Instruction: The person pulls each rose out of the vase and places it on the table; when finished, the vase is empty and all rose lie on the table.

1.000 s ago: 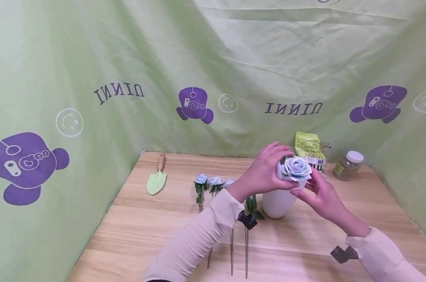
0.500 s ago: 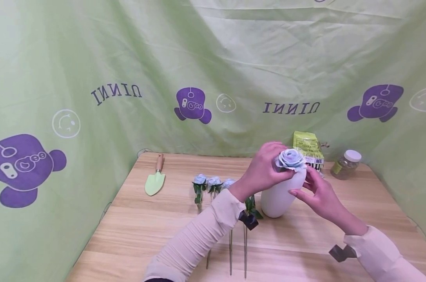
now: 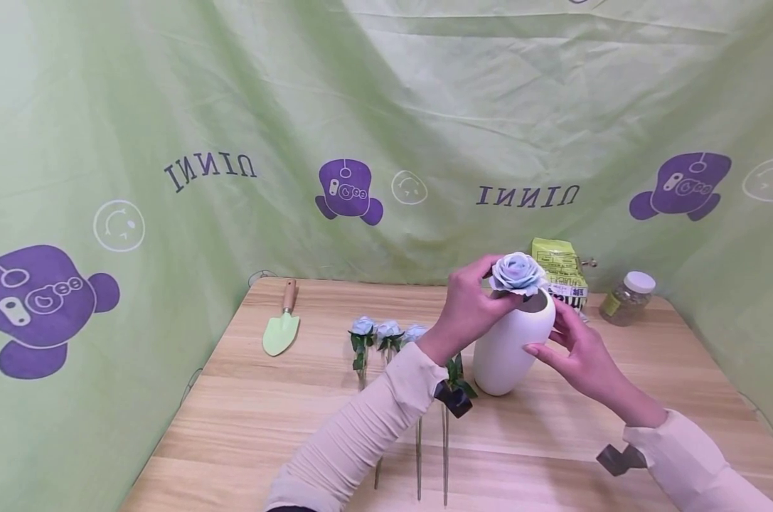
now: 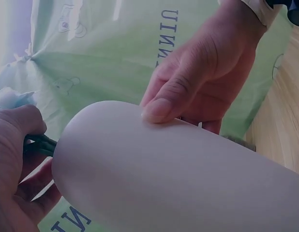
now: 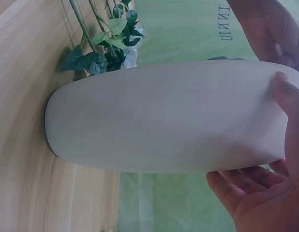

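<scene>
A white vase (image 3: pixel 510 348) stands on the wooden table, its round mouth partly visible. My left hand (image 3: pixel 469 302) pinches a pale blue artificial rose (image 3: pixel 518 274) just under its bloom, at the left side of the mouth. In the left wrist view the green stem (image 4: pixel 39 144) runs from those fingers to the vase's mouth; its lower part is hidden. My right hand (image 3: pixel 581 355) grips the vase near the top from the right, thumb in front and fingers behind, as the right wrist view also shows.
Several more blue roses (image 3: pixel 389 331) lie left of the vase, stems toward the front, partly under my left arm. A small green trowel (image 3: pixel 282 331) lies farther left. Behind the vase stand a green-yellow packet (image 3: pixel 559 263) and a white-lidded jar (image 3: pixel 628 299). Green cloth (image 3: pixel 284 107) hangs behind.
My left hand has shifted the rose bloom up and to the left, so the vase's mouth now shows beside it. The right hand keeps its hold, and the vase stays in place.
</scene>
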### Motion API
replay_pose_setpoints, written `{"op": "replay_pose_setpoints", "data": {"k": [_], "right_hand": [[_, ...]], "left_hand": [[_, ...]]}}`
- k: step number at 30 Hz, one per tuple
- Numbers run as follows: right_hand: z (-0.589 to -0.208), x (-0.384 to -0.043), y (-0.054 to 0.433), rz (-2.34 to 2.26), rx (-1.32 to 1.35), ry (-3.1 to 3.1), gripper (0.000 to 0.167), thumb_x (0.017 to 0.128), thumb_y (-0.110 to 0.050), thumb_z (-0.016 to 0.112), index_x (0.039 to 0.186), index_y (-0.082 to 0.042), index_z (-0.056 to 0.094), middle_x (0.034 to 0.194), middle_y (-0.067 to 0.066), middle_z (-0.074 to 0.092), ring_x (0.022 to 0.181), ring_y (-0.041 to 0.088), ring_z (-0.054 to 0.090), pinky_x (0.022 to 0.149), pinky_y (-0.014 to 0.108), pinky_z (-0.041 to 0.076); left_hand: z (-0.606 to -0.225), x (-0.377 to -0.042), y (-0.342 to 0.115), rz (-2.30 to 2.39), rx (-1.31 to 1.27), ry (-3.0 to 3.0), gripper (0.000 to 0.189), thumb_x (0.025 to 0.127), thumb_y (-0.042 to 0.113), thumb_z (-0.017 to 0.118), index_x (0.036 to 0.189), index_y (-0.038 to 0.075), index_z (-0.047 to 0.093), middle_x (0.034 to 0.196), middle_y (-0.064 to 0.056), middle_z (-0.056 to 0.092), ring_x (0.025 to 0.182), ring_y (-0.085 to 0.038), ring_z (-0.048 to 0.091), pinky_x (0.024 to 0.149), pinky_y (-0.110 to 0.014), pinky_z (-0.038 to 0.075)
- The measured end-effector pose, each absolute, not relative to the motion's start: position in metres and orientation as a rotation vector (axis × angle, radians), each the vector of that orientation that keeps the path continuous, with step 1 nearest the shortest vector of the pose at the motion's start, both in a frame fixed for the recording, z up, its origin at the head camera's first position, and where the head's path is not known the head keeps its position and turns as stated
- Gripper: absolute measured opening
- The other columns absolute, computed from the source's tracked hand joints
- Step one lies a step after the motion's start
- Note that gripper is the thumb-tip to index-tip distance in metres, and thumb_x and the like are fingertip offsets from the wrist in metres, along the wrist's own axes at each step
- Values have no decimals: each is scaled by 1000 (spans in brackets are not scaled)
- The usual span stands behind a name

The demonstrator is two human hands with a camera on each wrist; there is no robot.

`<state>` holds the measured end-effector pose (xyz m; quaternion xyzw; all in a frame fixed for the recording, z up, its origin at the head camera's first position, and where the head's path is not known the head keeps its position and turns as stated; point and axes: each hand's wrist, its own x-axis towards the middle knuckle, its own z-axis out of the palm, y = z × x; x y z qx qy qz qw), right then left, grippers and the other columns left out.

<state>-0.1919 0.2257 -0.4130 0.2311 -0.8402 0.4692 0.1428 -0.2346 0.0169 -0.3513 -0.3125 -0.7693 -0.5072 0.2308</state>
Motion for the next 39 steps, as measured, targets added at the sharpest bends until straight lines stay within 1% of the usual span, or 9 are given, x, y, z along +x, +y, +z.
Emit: {"op": "replay_pose_setpoints", "data": {"k": [3,8,12,14,16,18,20,22,39], "right_hand": [[-413,-192,226,1352,667,-2426,79,81,4,78,148,5,36,130,24,58,114,-20,50,92,1,48],[-412,-191,225,1349,659,-2431,79,81,4,78,148,3,36,129,11,59,113,-19,51,92,1,49],[-412,-191,226,1357,667,-2434,79,82,4,78,148,4,36,129,27,58,113,-20,50,92,0,47],[-412,-191,226,1359,670,-2432,79,81,4,78,148,4,36,129,29,58,113,-21,50,92,0,47],[-413,-191,226,1357,668,-2427,78,81,4,78,147,5,36,130,16,61,113,-20,50,92,0,47],[-413,-191,226,1354,669,-2420,78,80,5,78,147,5,37,130,-4,60,113,-20,51,92,1,48],[-414,-191,226,1354,669,-2413,78,80,5,78,146,5,37,127,-23,55,113,-20,51,92,1,48],[-414,-191,226,1356,672,-2408,78,80,5,78,146,6,37,124,-34,50,113,-20,51,93,1,48],[-414,-192,226,1371,678,-2403,78,80,5,79,146,5,38,125,-35,50,114,-19,52,93,1,48]], "left_hand": [[-351,-234,16,-1445,-841,-2084,49,75,6,84,120,0,66,114,-14,75,106,-23,72,94,-11,54],[-350,-233,15,-1538,-805,-2034,48,76,3,83,120,-3,64,116,-18,73,107,-25,72,94,-12,55],[-350,-232,14,-1619,-779,-1984,46,77,-1,81,120,-5,64,116,-20,73,107,-27,73,92,-13,56],[-349,-232,14,-1650,-769,-1961,46,76,-3,79,119,-6,64,115,-21,73,106,-28,73,91,-14,57],[-348,-232,13,-1670,-758,-1944,45,77,-4,79,119,-6,64,115,-22,73,105,-28,73,90,-15,58],[-348,-232,13,-1690,-751,-1922,44,76,-5,78,118,-6,64,114,-22,73,105,-29,73,90,-15,58],[-348,-232,13,-1704,-751,-1904,44,76,-6,78,118,-7,64,114,-23,72,105,-30,73,90,-16,59],[-348,-233,13,-1714,-752,-1888,45,76,-6,79,118,-7,64,114,-23,72,104,-31,73,90,-16,59],[-345,-234,9,-1826,-739,-1783,45,78,-4,81,119,-8,64,115,-26,71,104,-35,73,90,-22,61]]}}
